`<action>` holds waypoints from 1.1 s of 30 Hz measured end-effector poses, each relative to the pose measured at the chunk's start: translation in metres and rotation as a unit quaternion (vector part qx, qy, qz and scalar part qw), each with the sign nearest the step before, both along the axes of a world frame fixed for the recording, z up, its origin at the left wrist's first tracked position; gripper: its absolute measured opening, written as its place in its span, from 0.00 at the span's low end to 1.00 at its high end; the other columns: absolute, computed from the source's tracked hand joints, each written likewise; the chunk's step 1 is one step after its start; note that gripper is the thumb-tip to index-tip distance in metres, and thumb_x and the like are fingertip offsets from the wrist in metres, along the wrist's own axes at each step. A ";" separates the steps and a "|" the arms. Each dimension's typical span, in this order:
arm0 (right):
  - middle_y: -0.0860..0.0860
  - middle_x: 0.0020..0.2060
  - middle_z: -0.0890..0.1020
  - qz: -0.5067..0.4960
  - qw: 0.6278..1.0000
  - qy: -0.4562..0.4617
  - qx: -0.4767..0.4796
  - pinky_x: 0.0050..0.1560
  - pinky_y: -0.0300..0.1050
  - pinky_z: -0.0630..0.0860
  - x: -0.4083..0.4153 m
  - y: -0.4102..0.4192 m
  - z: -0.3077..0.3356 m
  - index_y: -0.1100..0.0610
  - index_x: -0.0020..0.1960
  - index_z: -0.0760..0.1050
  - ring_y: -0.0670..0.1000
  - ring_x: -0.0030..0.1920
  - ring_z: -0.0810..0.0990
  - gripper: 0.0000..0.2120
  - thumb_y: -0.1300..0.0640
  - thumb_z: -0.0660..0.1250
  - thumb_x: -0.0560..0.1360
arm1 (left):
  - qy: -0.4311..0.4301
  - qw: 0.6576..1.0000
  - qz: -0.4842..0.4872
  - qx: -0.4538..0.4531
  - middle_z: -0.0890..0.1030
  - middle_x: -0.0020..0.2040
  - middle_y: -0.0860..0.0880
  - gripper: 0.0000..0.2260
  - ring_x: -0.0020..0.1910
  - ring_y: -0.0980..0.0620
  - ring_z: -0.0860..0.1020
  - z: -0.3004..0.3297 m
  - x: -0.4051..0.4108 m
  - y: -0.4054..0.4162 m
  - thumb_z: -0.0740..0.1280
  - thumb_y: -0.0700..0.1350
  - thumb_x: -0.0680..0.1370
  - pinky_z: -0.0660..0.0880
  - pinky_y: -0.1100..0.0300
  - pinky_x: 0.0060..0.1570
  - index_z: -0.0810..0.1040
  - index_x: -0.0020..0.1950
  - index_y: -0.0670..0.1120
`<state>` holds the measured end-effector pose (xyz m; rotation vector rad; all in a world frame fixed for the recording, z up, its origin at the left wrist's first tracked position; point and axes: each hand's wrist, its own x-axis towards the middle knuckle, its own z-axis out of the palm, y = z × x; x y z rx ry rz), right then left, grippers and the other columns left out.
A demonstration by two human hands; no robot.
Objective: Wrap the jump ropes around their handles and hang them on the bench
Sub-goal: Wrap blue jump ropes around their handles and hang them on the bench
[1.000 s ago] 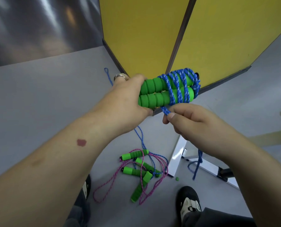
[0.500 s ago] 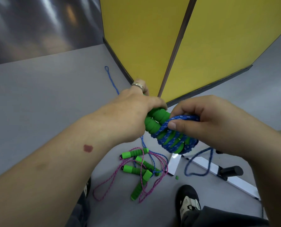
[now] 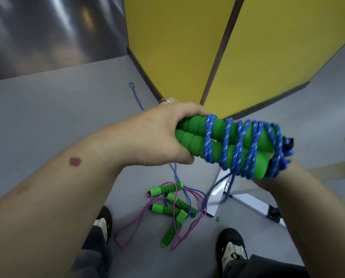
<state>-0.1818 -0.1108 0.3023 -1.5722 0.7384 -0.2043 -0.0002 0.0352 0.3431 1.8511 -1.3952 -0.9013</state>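
In the head view, the left hand is curled tightly round the near ends of two green foam handles held side by side, a ring on one finger. To the right of that hand, the blue jump rope is wound in many turns around both handles, out to their far ends. The right hand sits beneath the wrapped far end, mostly hidden by the bundle; whether it grips anything cannot be told. A loose blurred tail of blue rope hangs below the bundle, between the two forearms. Well below the hands, on the grey floor, lies a tangle of green handles with pink rope and a further blue strand. Below the right hand a white frame rests on the floor. Two shoes show at the bottom edge. Yellow panels stand beyond the left hand.
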 end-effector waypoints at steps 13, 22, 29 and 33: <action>0.46 0.29 0.69 0.095 0.984 0.113 -0.105 0.31 0.44 0.62 0.015 0.032 0.014 0.49 0.50 0.81 0.47 0.28 0.65 0.14 0.45 0.59 0.83 | 0.200 0.967 0.144 -0.062 0.82 0.58 0.46 0.26 0.50 0.53 0.83 -0.023 -0.008 -0.015 0.73 0.43 0.68 0.78 0.53 0.48 0.74 0.65 0.53; 0.45 0.26 0.67 0.162 0.937 0.153 -0.269 0.31 0.46 0.67 0.005 0.026 0.046 0.49 0.46 0.80 0.48 0.27 0.65 0.16 0.40 0.61 0.78 | 0.036 0.986 0.148 -0.065 0.79 0.57 0.49 0.23 0.47 0.51 0.83 -0.021 -0.004 -0.013 0.78 0.39 0.72 0.83 0.54 0.42 0.73 0.56 0.60; 0.51 0.33 0.82 0.122 0.953 0.076 -0.265 0.37 0.54 0.78 -0.002 0.016 0.057 0.49 0.44 0.82 0.55 0.34 0.80 0.12 0.41 0.68 0.75 | 0.046 0.994 0.083 -0.049 0.80 0.47 0.54 0.26 0.40 0.51 0.80 -0.020 -0.008 -0.012 0.73 0.29 0.71 0.79 0.52 0.32 0.79 0.51 0.62; 0.46 0.30 0.79 0.072 0.954 0.033 -0.288 0.30 0.36 0.70 -0.004 0.012 0.056 0.47 0.40 0.82 0.42 0.29 0.73 0.10 0.41 0.72 0.68 | 0.074 0.995 0.053 -0.040 0.82 0.44 0.54 0.28 0.35 0.48 0.78 -0.018 -0.007 -0.012 0.69 0.25 0.71 0.75 0.47 0.29 0.81 0.49 0.61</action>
